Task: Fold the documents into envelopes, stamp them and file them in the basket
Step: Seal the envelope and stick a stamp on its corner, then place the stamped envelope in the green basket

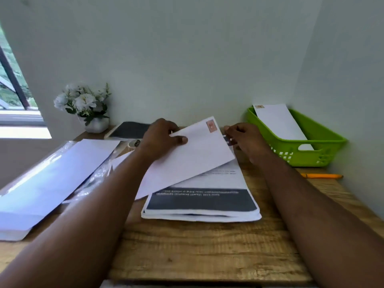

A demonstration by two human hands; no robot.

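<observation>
Holding a stamped envelope (187, 154) in the left hand's (160, 136) grip, right hand (245, 140) pinching something small; one envelope fills the basket (324, 142), documents (203, 202) remain.

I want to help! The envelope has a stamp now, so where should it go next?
Probably into the green plastic basket on the right. The left hand holds the stamped white paper envelope, and another stamped envelope already lies there.
</observation>
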